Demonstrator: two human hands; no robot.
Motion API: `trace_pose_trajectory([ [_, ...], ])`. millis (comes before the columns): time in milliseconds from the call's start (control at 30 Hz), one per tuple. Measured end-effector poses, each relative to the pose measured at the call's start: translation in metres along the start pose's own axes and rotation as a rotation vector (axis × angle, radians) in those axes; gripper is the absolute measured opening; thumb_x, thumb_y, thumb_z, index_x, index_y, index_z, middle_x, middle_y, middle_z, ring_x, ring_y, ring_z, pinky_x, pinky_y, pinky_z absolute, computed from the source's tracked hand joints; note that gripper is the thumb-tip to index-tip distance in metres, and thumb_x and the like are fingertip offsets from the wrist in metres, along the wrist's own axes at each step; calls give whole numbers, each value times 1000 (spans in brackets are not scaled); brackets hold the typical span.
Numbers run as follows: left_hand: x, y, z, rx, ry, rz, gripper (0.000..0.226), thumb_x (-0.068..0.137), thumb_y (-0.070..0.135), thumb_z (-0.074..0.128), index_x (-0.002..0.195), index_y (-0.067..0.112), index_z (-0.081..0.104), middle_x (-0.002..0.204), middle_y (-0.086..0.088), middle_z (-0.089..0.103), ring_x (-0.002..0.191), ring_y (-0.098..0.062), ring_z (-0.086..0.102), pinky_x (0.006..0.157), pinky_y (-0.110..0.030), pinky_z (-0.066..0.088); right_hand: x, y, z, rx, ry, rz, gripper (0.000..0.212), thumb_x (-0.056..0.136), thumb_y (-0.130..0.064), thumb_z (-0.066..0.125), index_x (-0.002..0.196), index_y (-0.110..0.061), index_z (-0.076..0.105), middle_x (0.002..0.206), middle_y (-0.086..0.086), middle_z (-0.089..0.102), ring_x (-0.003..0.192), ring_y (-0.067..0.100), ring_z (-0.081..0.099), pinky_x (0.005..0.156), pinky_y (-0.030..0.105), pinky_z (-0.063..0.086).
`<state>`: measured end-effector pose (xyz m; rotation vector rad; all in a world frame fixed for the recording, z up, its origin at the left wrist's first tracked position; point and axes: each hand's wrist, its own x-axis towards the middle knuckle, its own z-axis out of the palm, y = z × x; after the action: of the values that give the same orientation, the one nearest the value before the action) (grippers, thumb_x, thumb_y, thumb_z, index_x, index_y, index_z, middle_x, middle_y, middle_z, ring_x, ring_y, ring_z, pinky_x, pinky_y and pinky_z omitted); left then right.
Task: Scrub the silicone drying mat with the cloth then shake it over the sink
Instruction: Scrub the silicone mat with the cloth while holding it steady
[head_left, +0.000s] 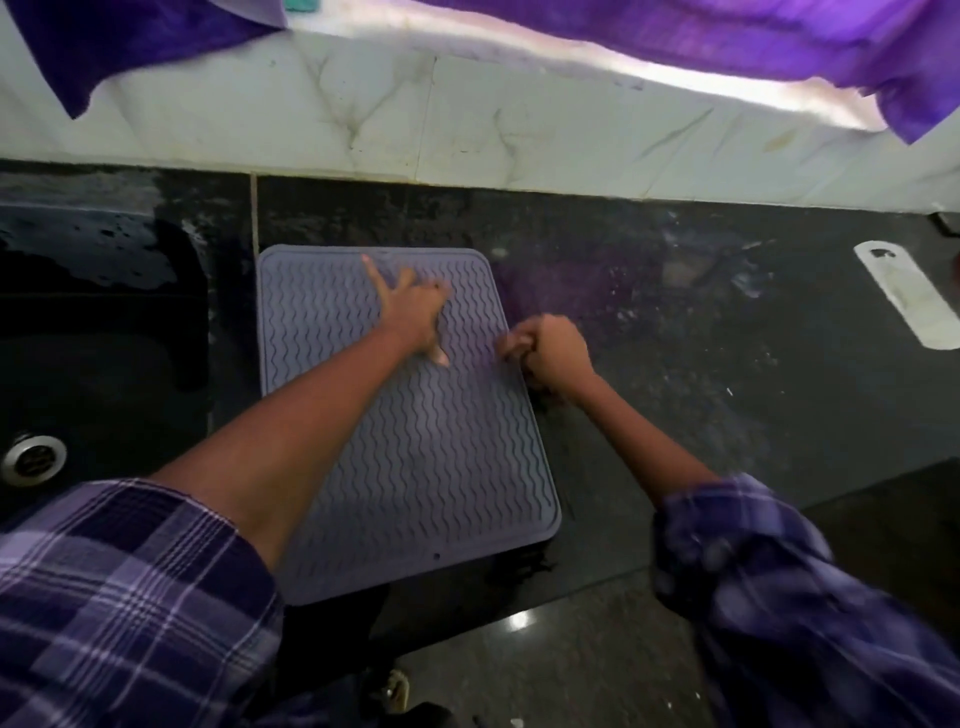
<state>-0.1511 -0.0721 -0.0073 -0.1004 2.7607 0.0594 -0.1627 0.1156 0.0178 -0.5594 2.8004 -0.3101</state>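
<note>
The grey silicone drying mat with wavy ridges lies flat on the black counter, its near edge hanging slightly past the counter's front. My left hand presses on the mat's far half with fingers spread and straight. At the mat's right edge my right hand is curled, its fingertips pinching that edge. A purple cloth hangs over the tiled ledge at the top left, and another purple cloth hangs at the top right. Neither hand holds a cloth.
A black sink with a metal drain sits directly left of the mat. The wet black counter stretches to the right, where a white flat oblong object lies. A white tiled wall backs the counter.
</note>
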Motion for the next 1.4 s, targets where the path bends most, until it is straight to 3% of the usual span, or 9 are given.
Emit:
trace_pose_trajectory([
  [100, -16, 9, 12, -16, -106, 42, 138, 59, 61, 79, 154, 20, -12, 162, -9, -10, 149, -35, -6, 104, -77, -8, 10, -13, 25, -170, 70, -18, 34, 88, -6, 48, 113, -17, 68, 118, 11, 67, 110, 30, 58, 97, 40, 41],
  [300, -27, 17, 16, 122, -26, 11, 133, 63, 65, 74, 154, 18, -11, 162, -11, -7, 149, -34, -1, 106, -76, -5, -103, 8, 65, -214, 111, -13, 32, 85, -11, 50, 114, -11, 63, 114, 10, 67, 106, 29, 56, 86, 36, 35],
  [500, -49, 24, 23, 113, 19, -36, 118, 71, 59, 72, 155, 19, -1, 162, -10, 1, 150, -32, 2, 107, -76, -2, -128, 19, 30, -261, -305, -39, 25, 85, -17, 59, 107, -14, 70, 107, 11, 71, 97, 28, 66, 88, 35, 52],
  [700, -74, 12, 33, 63, -134, -74, 130, 62, 66, 75, 154, 22, -5, 162, -9, -5, 149, -34, -5, 102, -78, -8, -52, -23, 23, -138, -18, -122, 28, 86, -13, 56, 110, -15, 69, 114, 12, 69, 108, 31, 61, 97, 41, 45],
  [900, -89, 13, 39, 193, -117, -65, 137, 60, 68, 74, 153, 18, -14, 162, -11, -11, 150, -33, -5, 104, -77, -7, -150, -9, 72, -15, 97, -251, 17, 75, -9, 68, 89, -13, 76, 93, 7, 76, 91, 26, 68, 84, 36, 50],
  [1000, -91, 18, 36, 234, -107, -90, 137, 63, 67, 73, 153, 17, -16, 162, -11, -11, 150, -32, -5, 105, -77, -4, -194, 4, 68, -69, -1, -324, 26, 64, -3, 73, 88, -13, 77, 92, 6, 77, 86, 26, 69, 77, 31, 49],
  [1100, -99, 27, 39, 290, -58, -102, 133, 66, 64, 73, 153, 15, -14, 162, -11, -8, 150, -31, -3, 107, -76, -3, -179, -2, 62, -182, -180, -295, 28, 82, -13, 59, 105, -20, 72, 112, 3, 71, 107, 23, 60, 95, 31, 38],
  [1300, -111, 24, 54, 208, 54, -139, 119, 71, 61, 70, 154, 16, -2, 162, -7, -1, 149, -31, 4, 106, -74, -2, -194, -16, 80, -135, -8, -548, 28, 73, -6, 70, 100, -11, 74, 104, 8, 74, 97, 24, 67, 90, 38, 46],
  [1400, -122, 22, 69, 152, 140, -181, 105, 76, 60, 64, 154, 16, 9, 162, -5, 7, 148, -30, 11, 108, -73, 1, -207, 18, 79, -111, 70, -487, 31, 68, -4, 74, 98, -12, 75, 101, 6, 76, 96, 23, 69, 86, 38, 49],
])
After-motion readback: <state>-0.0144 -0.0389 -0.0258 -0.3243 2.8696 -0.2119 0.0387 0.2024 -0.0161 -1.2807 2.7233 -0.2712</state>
